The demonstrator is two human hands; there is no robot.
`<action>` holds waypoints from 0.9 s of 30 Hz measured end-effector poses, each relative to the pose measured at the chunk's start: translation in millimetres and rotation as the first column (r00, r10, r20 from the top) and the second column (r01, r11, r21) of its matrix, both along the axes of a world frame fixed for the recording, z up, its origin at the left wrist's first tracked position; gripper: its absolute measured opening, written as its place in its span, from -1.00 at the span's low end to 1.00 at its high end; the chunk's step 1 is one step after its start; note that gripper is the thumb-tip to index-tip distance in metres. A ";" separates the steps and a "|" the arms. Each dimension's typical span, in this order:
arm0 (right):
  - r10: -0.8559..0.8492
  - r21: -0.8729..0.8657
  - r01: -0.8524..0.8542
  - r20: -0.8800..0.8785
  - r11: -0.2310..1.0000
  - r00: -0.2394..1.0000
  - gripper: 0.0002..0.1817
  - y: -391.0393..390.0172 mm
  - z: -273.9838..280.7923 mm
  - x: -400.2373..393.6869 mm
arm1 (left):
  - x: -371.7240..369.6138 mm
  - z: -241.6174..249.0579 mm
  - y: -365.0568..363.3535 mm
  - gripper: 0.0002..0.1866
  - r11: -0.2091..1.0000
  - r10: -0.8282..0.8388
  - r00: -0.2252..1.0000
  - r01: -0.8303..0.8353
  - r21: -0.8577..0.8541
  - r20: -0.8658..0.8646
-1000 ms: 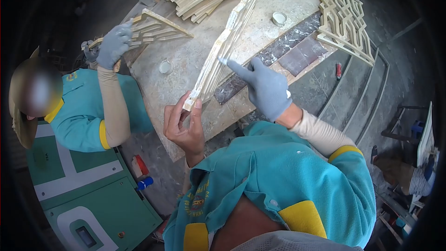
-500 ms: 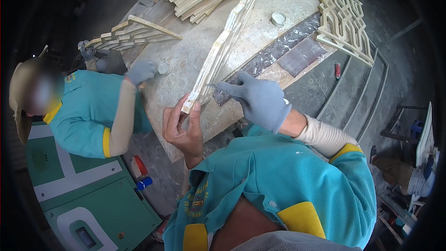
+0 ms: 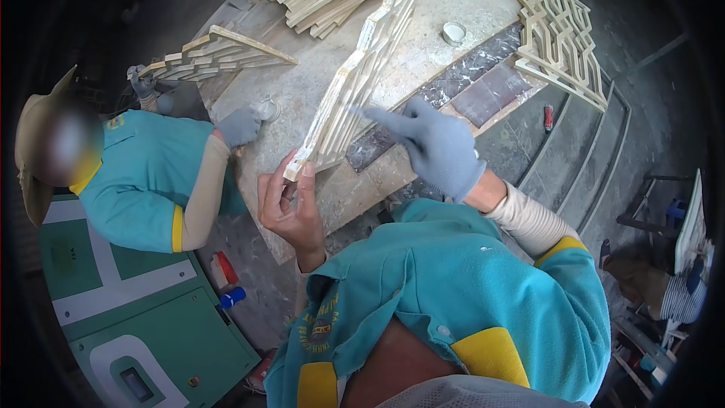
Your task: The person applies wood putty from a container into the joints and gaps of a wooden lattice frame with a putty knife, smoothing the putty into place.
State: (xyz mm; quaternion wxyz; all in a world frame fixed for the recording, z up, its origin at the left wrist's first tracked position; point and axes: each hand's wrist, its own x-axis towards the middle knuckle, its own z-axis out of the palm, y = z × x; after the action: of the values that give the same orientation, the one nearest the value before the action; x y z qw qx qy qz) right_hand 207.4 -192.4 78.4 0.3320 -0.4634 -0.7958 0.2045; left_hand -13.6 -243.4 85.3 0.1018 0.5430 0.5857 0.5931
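Head view: the bare left hand (image 3: 292,210) pinches the near end of a pale wooden lattice panel (image 3: 351,79) between thumb and fingers, and the panel climbs away from it towards one o'clock. Here's the grey-gloved right hand (image 3: 442,149), index finger out towards ten o'clock, at the panel's slats; whether it touches or pinches anything, I can't tell. Up at twelve o'clock from that glove, a small round cup of white stuff (image 3: 454,33) sits on the scuffed, pale worktable (image 3: 321,57).
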 end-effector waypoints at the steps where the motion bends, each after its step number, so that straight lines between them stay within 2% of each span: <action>1: -0.107 0.085 0.102 0.060 0.991 0.992 -0.34 2.4 -0.8 1.3 | -2.1 -0.3 -1.6 -0.70 1.000 0.006 0.999 -0.007 -0.027 -0.035; 2: -0.109 0.088 0.104 0.060 0.991 0.992 -0.34 5.4 0.7 1.2 | -3.0 -0.8 -2.1 -0.70 1.000 0.005 0.999 -0.006 -0.024 -0.034; 4: -0.215 0.213 0.162 0.257 0.964 0.942 -0.34 11.4 5.4 -1.1 | -3.4 -1.5 -3.0 -0.70 0.999 0.006 0.998 -0.008 -0.040 -0.061; 5: -0.217 0.211 0.165 0.258 0.964 0.941 -0.34 15.6 3.2 -4.2 | -2.4 -1.2 -3.7 -0.70 0.999 0.002 0.998 -0.005 -0.042 -0.061; 7: -0.336 0.297 0.241 0.333 0.924 0.881 -0.17 23.8 -7.5 -11.6 | 0.0 -0.3 -4.0 -0.70 0.999 0.003 0.997 -0.006 -0.039 -0.072; 11: -0.332 0.354 0.219 0.298 0.909 0.895 -0.21 17.1 -17.3 -15.1 | 0.2 -0.9 -0.6 -0.70 1.000 0.003 0.999 -0.004 -0.025 -0.047; 13: -0.259 0.293 0.175 0.276 0.940 0.926 -0.24 17.6 -12.6 -13.3 | -0.6 -1.6 0.8 -0.70 1.000 -0.013 0.999 0.013 0.007 -0.029; 16: -0.322 0.303 0.231 0.293 0.924 0.900 -0.24 29.3 -3.5 -14.4 | -0.9 0.2 -3.1 -0.70 0.999 0.004 0.997 -0.007 -0.038 -0.075; 19: -0.308 0.363 0.185 0.317 0.913 0.897 -0.25 24.3 -8.8 -20.9 | -1.0 -0.7 -2.2 -0.70 1.000 0.002 0.998 -0.003 -0.018 -0.062; 20: -0.308 0.362 0.186 0.318 0.913 0.897 -0.25 22.9 -8.0 -21.3 | -0.7 -0.2 -2.8 -0.70 1.000 0.001 0.998 -0.002 -0.019 -0.061; 22: -0.209 0.111 0.178 0.428 0.978 0.879 -0.54 21.6 -4.1 -21.2 | -0.2 1.4 -3.3 -0.70 0.999 0.006 0.997 -0.008 -0.037 -0.076; 23: -0.208 0.111 0.177 0.429 0.978 0.879 -0.54 22.9 0.2 -20.8 | -0.4 1.1 -3.7 -0.70 0.999 0.006 0.997 -0.009 -0.038 -0.075; 25: -0.277 0.249 0.204 0.305 0.947 0.911 -0.23 27.0 8.5 -19.0 | -1.2 0.1 -3.9 -0.70 0.999 0.007 0.998 -0.010 -0.044 -0.060; 27: -0.281 0.275 0.197 0.308 0.941 0.909 -0.21 26.8 0.9 -21.0 | -1.7 -0.2 -4.3 -0.71 0.999 0.004 0.998 -0.007 -0.039 -0.067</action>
State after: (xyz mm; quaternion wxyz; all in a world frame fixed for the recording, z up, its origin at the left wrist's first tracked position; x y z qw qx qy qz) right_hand 186.4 -165.6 79.3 0.2640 -0.5432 -0.7968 -0.0188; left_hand -15.3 -247.6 85.2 0.0911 0.5588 0.6019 0.5631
